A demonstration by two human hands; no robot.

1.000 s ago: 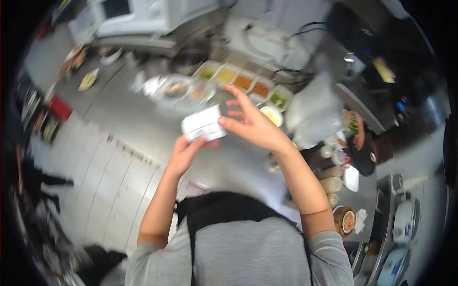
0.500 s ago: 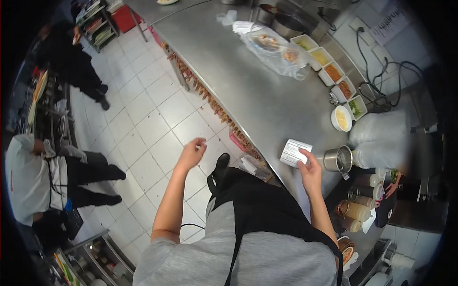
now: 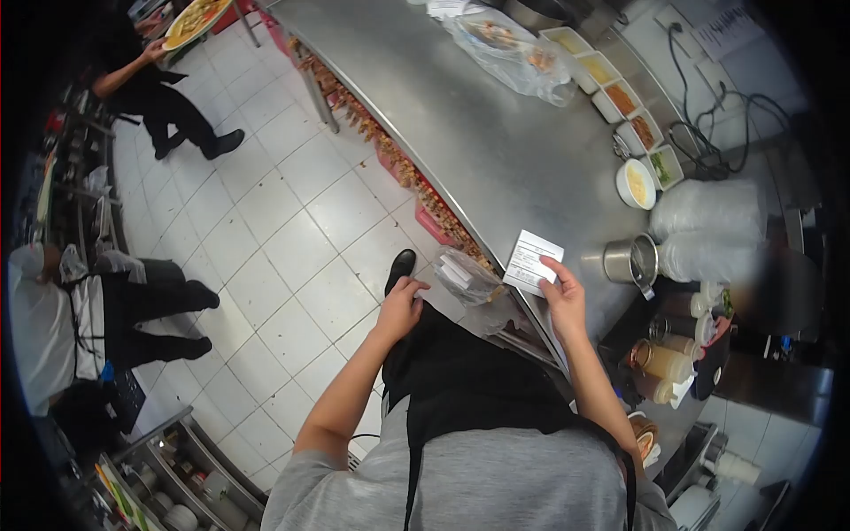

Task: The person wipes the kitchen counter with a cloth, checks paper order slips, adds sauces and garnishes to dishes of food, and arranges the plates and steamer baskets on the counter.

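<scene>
Slip point(image 3: 529, 257) is picked up, not set down: right hand point(image 3: 568, 303) has it pinched near the bench point(image 3: 425, 115) edge. Left hand point(image 3: 401, 311) hangs loosely half-open, nothing in it that I can see.

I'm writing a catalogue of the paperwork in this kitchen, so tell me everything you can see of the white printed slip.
The white slip looks like paper, roughly rectangular and fairly flat, with dark lines of print too small to read. Its printed face is toward the camera, and it sits slightly tilted in view. The right hand grips its lower right part, fingers over the print. It appears above the edge of the metal counter; whether they touch is unclear.
</scene>
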